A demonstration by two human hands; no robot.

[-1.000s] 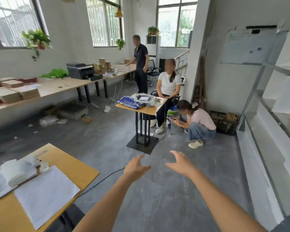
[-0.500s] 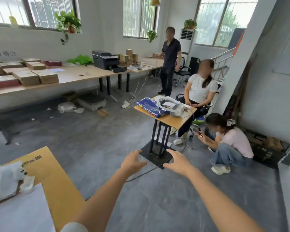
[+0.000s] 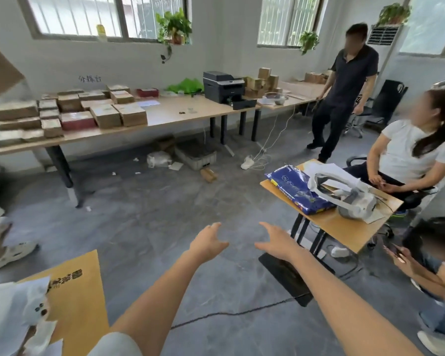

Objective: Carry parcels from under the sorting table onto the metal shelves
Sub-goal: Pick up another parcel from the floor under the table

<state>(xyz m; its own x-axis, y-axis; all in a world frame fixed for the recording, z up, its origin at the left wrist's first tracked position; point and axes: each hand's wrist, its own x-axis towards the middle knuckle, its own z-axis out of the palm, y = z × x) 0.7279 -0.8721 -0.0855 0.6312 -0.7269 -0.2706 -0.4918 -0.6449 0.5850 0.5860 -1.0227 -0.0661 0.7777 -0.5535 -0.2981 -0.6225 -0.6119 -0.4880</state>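
My left hand (image 3: 208,242) and my right hand (image 3: 276,242) are stretched out in front of me over the grey floor, fingers apart, holding nothing. Across the room stands the long wooden sorting table (image 3: 170,115), with several brown parcels (image 3: 106,115) stacked on its left half. Under it lie a white bag (image 3: 158,159), a grey tray (image 3: 195,153) and a small brown parcel (image 3: 208,174) on the floor. The metal shelves are out of view.
A small wooden stand (image 3: 344,227) with a blue packet (image 3: 297,188) and a white headset is close on my right. One person sits behind it, another crouches at right, a third stands by the far table. A black printer (image 3: 224,86) sits on the sorting table. A yellow desk (image 3: 80,291) is at lower left. A black cable crosses the floor.
My view has swung left: the shelves have left the frame and the sorting table has come to the middle. Both hands stay out in front, empty.
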